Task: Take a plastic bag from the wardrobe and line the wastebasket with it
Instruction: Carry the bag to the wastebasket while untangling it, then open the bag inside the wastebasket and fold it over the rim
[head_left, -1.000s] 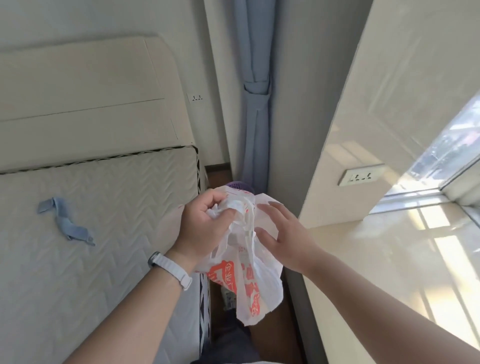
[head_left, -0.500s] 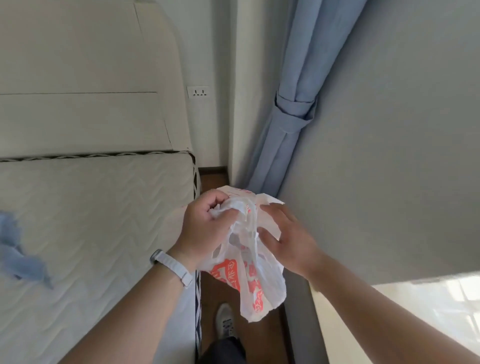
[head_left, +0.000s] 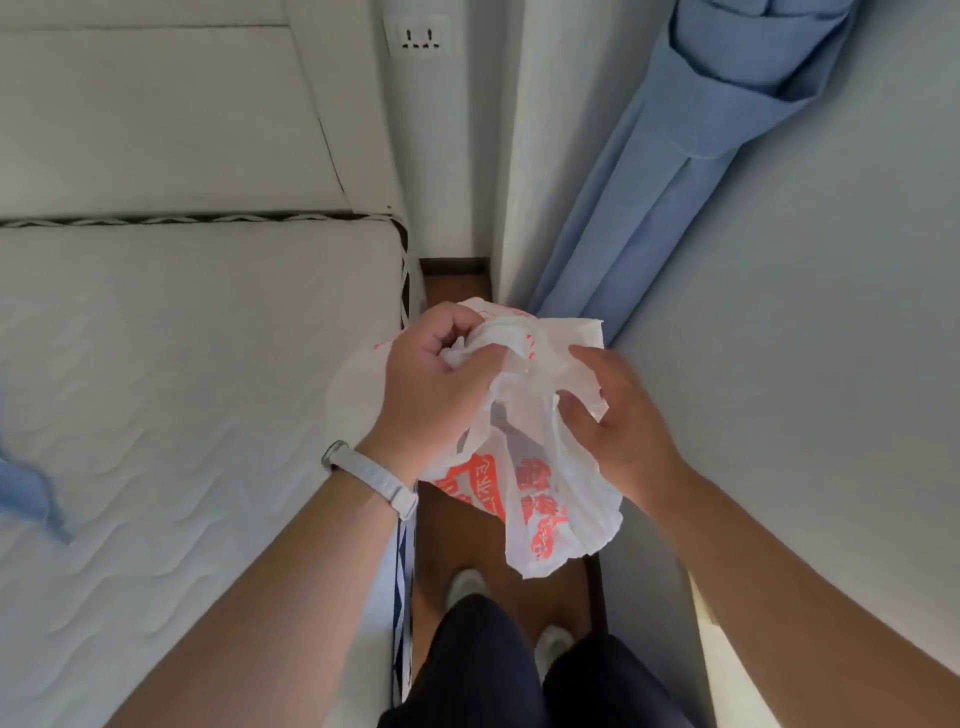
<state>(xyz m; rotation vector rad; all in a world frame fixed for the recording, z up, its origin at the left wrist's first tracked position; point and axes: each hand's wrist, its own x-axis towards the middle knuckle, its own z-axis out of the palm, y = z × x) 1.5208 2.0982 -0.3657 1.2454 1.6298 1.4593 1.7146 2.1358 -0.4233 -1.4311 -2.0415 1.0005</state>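
Plastic bag: the white plastic bag (head_left: 540, 467) with orange-red print is held in the air between both hands, over the strip of brown floor (head_left: 452, 540) between the mattress edge and the wall; nothing carries it but the hands.
Long axis: the bag hangs roughly top to bottom in the head view, bunched mouth and handles uppermost, its loose printed body drooping toward the person's legs.
Left hand: the left hand (head_left: 436, 395) is curled closed around the gathered top of the bag, fingers folded in on the crumpled plastic; a pale wristband (head_left: 371, 480) sits on that wrist.
Right hand: the right hand (head_left: 618, 421) lies against the bag's right side, fingers partly spread, thumb and forefinger seemingly nipping a layer of film; I cannot tell how firmly.
Key relation: the mouth lies between the two hands, slightly nearer the left fist, so opening it probably means drawing the hands apart sideways.
Step in hand: the bag appears already fetched and is being worked open; lining is not yet done.
Wastebasket: not in view.
Mattress: the quilted white mattress (head_left: 156, 389) fills the left, its right edge just beside the left forearm.
Curtain: a tied blue curtain (head_left: 675, 166) hangs beyond the bag, upper right.
Shoes: pale shoes (head_left: 465, 587) show below the bag.
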